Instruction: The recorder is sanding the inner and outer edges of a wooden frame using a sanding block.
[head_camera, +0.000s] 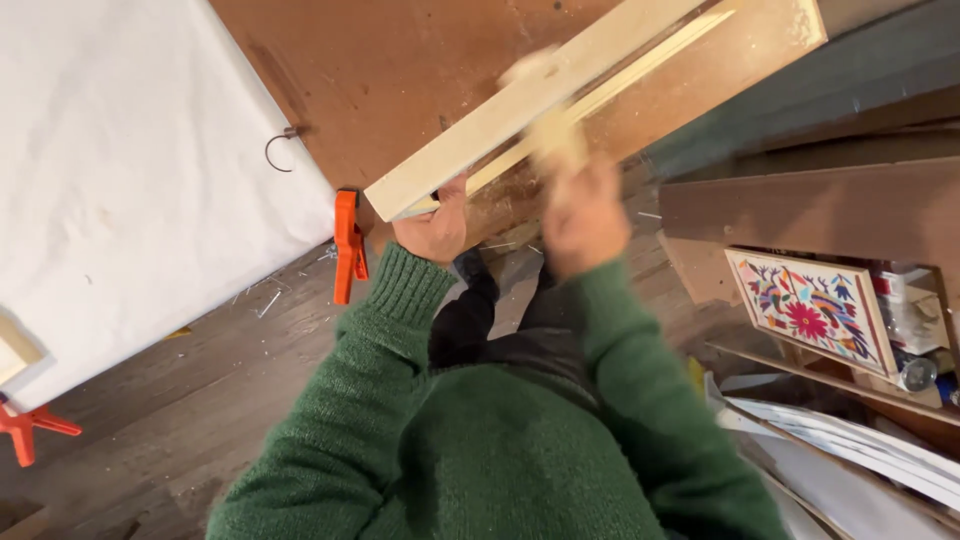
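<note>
A long pale wooden slat (520, 105) lies diagonally across a brown work board (400, 70). My left hand (435, 228) grips the near end of the slat at the board's edge. My right hand (585, 215) is blurred with motion and is closed on a small pale block (555, 135) that presses against the slat's side. A thinner pale strip (640, 62) runs beside the slat. Both arms wear green knitted sleeves.
An orange clamp (347, 245) bites the board's edge left of my left hand. A white sheet (120, 170) covers the left side, with a metal hook (282, 148) at its edge. A colourful embroidered panel (810, 308) and dark boards (800, 205) stand at right. Another orange clamp (25, 425) sits lower left.
</note>
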